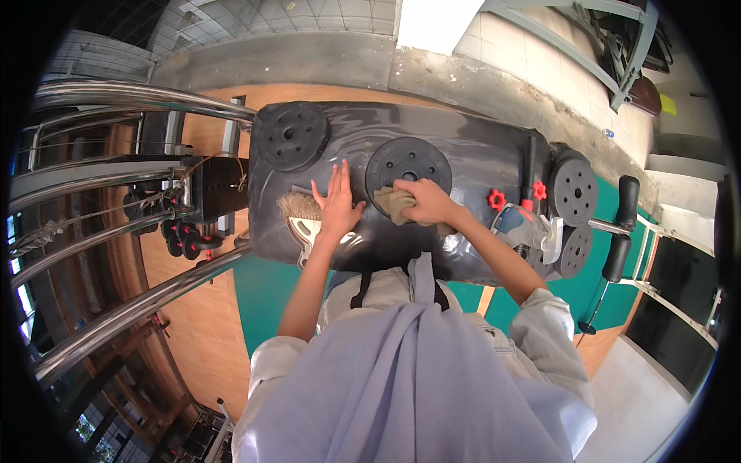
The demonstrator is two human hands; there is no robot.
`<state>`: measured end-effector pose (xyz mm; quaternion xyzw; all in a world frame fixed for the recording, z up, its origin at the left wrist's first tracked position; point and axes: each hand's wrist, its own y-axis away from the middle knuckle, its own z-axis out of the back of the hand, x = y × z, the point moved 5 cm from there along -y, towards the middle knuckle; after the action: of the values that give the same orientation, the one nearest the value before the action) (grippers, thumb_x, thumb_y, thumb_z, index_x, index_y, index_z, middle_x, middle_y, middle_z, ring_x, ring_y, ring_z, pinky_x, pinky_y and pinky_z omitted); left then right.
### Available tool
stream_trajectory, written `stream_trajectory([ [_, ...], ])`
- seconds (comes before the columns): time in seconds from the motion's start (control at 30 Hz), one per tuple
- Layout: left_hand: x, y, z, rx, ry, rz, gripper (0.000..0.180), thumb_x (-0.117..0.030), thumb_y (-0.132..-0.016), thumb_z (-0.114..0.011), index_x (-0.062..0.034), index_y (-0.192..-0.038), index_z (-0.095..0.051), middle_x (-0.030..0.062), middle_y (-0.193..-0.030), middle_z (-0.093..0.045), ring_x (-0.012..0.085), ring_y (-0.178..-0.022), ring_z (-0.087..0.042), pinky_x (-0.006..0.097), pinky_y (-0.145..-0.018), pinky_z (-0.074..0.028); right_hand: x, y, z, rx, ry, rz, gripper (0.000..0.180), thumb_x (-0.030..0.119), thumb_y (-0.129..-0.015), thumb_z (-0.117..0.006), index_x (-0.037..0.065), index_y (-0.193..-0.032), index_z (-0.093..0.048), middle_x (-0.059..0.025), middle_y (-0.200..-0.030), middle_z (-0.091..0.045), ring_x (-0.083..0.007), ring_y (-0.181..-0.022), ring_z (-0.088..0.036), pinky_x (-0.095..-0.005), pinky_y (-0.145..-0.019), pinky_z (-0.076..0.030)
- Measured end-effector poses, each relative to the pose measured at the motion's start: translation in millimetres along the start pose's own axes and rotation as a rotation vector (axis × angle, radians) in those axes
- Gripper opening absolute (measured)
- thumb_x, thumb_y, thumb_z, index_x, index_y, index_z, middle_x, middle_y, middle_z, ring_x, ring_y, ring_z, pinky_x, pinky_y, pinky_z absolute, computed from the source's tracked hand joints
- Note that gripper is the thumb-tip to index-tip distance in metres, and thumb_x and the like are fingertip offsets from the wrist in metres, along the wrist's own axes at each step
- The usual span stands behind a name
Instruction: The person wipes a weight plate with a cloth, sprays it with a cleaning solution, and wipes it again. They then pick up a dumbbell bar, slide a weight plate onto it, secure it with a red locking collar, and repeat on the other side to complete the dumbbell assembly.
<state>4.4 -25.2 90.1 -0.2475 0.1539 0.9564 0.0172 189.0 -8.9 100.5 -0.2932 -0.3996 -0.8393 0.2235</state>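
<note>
My right hand (429, 202) grips a crumpled olive cloth (392, 204) and presses it on a round black weight plate (409, 157). That plate lies flat on a surface covered in shiny black plastic (463, 127). My left hand (337, 202) is open, fingers spread, palm down over the black cover to the left of the plate. Beside it lies a brush with tan bristles (297, 206) and a cream handle (305, 233), partly hidden by my left hand and forearm. Another black weight plate (290, 136) lies at the far left corner.
Toward the right lie a black dumbbell bar (530, 163), red star nuts (496, 200) and a bottle with blue contents (509, 221). More weight plates (574, 191) stand past the right end. Chrome machine rails (147, 305) run along the left; a concrete ledge (309, 71) lies beyond.
</note>
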Motion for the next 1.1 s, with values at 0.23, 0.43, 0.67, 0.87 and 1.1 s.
stream_trajectory([
  [0.23,-5.5,-30.7,12.7,-0.100,0.142,-0.201,0.060,-0.007,-0.084,-0.054,-0.0056,-0.140,-0.035,0.0117,-0.148,-0.031,0.0302,-0.137,-0.029,0.045,-0.109,-0.028,32.9,-16.8,-32.2,-0.482,0.489,0.277,0.049,0.018,-0.065,-0.072,0.022,-0.113,-0.063,0.0025,-0.122,-0.056,-0.0190,-0.128,-0.043,-0.0370,-0.083,-0.039],
  [0.43,-27.5,-44.7,-18.3,0.317,-0.057,-0.281,0.086,-0.021,-0.073,-0.074,-0.0047,-0.144,-0.029,0.0092,-0.155,-0.017,0.0264,-0.139,-0.026,0.045,-0.109,-0.027,-18.1,72.5,-41.1,-0.524,0.514,0.076,0.060,0.010,-0.059,-0.075,0.024,-0.115,-0.062,0.0028,-0.122,-0.055,-0.0194,-0.128,-0.041,-0.0367,-0.080,-0.038],
  [0.67,-32.5,-36.7,-30.1,0.336,-0.291,-0.324,0.117,-0.039,-0.052,-0.087,-0.0012,-0.144,-0.025,0.0101,-0.157,-0.008,0.0211,-0.143,-0.018,0.049,-0.111,-0.022,-30.9,36.7,-1.4,-0.946,0.390,-0.183,0.066,0.008,-0.055,-0.074,0.020,-0.119,-0.061,-0.0015,-0.121,-0.056,-0.0237,-0.119,-0.045,-0.0382,-0.079,-0.036],
  [0.87,-34.9,-41.3,-36.7,0.398,-0.497,-0.288,0.121,-0.046,-0.053,-0.084,-0.0021,-0.146,-0.020,0.0104,-0.157,-0.004,0.0190,-0.144,-0.014,0.055,-0.113,-0.012,-2.3,-40.0,26.4,-0.815,0.533,0.027,0.055,0.006,-0.066,-0.069,0.017,-0.119,-0.061,-0.0001,-0.117,-0.058,-0.0225,-0.111,-0.049,-0.0384,-0.081,-0.038],
  [1.1,-28.6,-39.1,-40.0,0.364,-0.460,-0.292,0.122,-0.046,-0.053,-0.084,-0.0036,-0.147,-0.018,0.0093,-0.157,-0.003,0.0189,-0.144,-0.015,0.057,-0.112,-0.010,-51.2,45.0,21.6,-0.825,0.348,-0.335,0.070,0.004,-0.064,-0.070,0.017,-0.131,-0.052,-0.0039,-0.119,-0.054,-0.0275,-0.108,-0.049,-0.0396,-0.083,-0.042],
])
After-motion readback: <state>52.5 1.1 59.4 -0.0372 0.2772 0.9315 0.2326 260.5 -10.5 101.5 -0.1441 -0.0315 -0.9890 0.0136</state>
